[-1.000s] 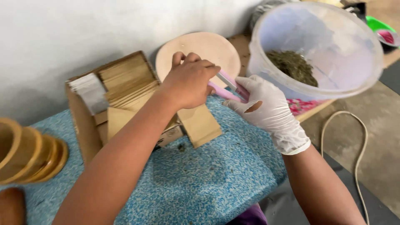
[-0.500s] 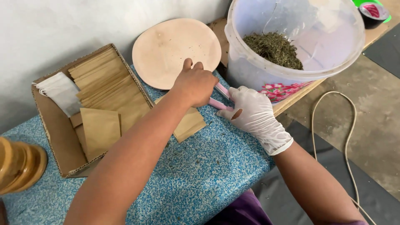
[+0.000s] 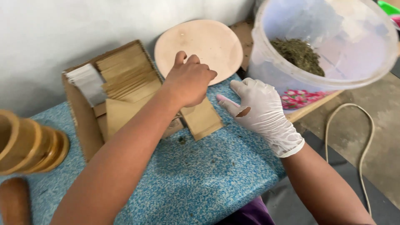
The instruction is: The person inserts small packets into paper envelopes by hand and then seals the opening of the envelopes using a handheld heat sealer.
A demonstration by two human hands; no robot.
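Left hand (image 3: 189, 81) curled over paper bag (image 3: 203, 119), grip hidden; gloved right hand (image 3: 258, 106) spread flat just beside bag.

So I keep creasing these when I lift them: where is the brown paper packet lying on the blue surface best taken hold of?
Probably by its free near corner. The brown paper packet lies flat on the blue surface, its far end tucked under the left hand. The lower edge is clear, so pinch it from the front right, where the gloved right hand rests beside it.
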